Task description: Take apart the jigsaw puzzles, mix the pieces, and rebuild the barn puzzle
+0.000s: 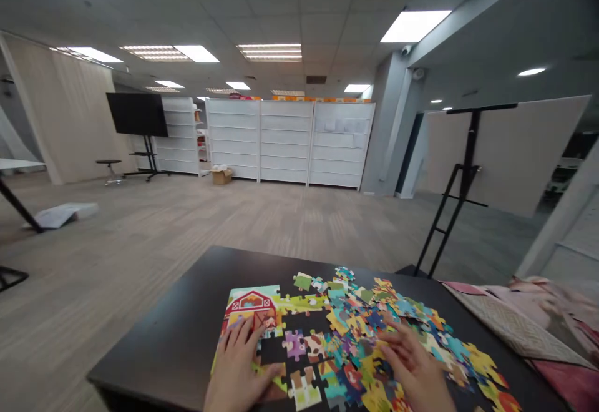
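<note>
My left hand (243,362) lies with fingers spread on the joined part of a jigsaw puzzle (254,303), which shows a red barn. To the right, my right hand (409,356) reaches over a heap of loose puzzle pieces (341,318), its thumb and fingers bent toward each other. Whatever may be between those fingertips is too small to make out. Between the hands lie a purple piece (294,344) and a brown-and-white piece (315,346). A strip of green joined pieces (306,303) runs right from the barn.
The dark table (163,331) carries the puzzle. Patterned fabric (510,321) lies beside its right edge. A black stand (461,193) rises behind on the right. White shelves (285,143), a screen (137,114) and a cardboard box (221,176) stand farther back.
</note>
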Available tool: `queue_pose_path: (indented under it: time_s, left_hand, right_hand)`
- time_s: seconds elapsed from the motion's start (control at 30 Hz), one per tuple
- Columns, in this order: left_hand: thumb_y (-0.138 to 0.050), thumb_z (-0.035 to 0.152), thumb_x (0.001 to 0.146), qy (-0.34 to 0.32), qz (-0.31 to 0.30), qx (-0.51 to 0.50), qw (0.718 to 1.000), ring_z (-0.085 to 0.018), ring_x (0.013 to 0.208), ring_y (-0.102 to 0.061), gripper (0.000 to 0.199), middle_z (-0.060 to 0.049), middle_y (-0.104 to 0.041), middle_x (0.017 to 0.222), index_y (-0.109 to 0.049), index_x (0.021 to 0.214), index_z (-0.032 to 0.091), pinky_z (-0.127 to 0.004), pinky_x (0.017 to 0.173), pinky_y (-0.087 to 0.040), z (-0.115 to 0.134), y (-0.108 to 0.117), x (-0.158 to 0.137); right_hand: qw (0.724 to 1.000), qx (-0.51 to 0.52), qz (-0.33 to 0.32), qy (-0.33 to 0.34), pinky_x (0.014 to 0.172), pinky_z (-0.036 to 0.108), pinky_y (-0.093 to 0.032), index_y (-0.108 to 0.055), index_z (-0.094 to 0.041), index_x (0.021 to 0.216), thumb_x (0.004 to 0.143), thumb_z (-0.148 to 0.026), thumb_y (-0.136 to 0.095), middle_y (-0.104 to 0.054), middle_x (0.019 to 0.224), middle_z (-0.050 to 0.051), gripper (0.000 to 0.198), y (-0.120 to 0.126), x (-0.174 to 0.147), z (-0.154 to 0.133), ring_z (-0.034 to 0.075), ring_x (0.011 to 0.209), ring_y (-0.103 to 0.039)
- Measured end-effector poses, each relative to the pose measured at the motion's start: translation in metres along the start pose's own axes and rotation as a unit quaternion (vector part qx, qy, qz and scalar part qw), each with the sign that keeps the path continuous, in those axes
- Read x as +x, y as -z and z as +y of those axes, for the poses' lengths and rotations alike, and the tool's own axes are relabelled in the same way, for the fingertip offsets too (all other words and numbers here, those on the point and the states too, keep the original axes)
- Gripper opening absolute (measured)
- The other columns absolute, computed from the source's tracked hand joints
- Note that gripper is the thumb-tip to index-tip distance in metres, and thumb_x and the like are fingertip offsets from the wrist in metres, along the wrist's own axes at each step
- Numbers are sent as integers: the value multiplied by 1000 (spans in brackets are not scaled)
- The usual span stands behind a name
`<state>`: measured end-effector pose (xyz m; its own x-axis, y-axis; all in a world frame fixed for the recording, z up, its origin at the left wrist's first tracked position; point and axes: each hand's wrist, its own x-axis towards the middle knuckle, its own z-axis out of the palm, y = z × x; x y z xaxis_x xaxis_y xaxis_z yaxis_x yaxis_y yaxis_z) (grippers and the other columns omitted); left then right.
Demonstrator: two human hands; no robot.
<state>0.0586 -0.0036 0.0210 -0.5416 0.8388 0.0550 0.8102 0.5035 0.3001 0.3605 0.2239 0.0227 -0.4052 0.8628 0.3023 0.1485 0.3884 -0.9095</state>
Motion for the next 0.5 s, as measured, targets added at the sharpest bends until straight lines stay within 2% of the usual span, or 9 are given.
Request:
queue_pose_path:
  time_s: [0.07,0.13,0.2,0.27,0.37,0.5]
  left_hand:
    - [-67,74,74,5,-2,-18,1000,-34,150,-31,84,-4,-39,161,-50,147,37,-54,122,-23,3,4,-2]
    - [-68,74,73,11,-9,-27,1000,-34,150,-30,85,-4,-38,161,-49,147,38,-54,123,-21,4,7,-3]
    - [-69,70,74,15,-19,-30,999,-33,151,-29,83,-4,-37,162,-49,148,37,-54,123,-20,5,10,-3]
    - [-69,68,75,16,-33,-31,999,-32,151,-29,82,-4,-37,162,-50,148,36,-53,124,-20,5,13,-2]
    - [-68,69,75,18,-52,-28,998,-34,151,-29,82,-5,-36,162,-51,147,34,-53,124,-21,4,13,1]
    - [-64,73,76,13,-56,-20,998,-35,150,-30,82,-6,-37,160,-52,146,33,-54,123,-22,-1,4,5]
  right_hand:
    - [988,-38,-138,53,85,32,-57,-61,-24,124,89,-45,-59,-75,96,4,41,-42,11,-36,21,90,-73]
    - [962,-85,-239,98,82,31,-55,-64,-25,123,92,-34,-54,-75,93,2,34,-75,18,-65,19,85,-71]
    - [945,-117,-280,123,81,30,-53,-66,-26,121,92,-28,-51,-74,91,1,33,-94,22,-79,18,84,-70]
    - [944,-130,-274,127,81,30,-53,-67,-25,121,92,-28,-49,-74,94,2,34,-96,23,-75,19,86,-70]
    - [963,-143,-205,98,83,32,-55,-68,-25,120,95,-41,-48,-76,100,5,36,-62,22,-35,21,92,-72]
    - [987,-152,-37,30,89,33,-58,-72,-25,110,89,-58,-52,-78,109,9,45,33,16,41,26,102,-73]
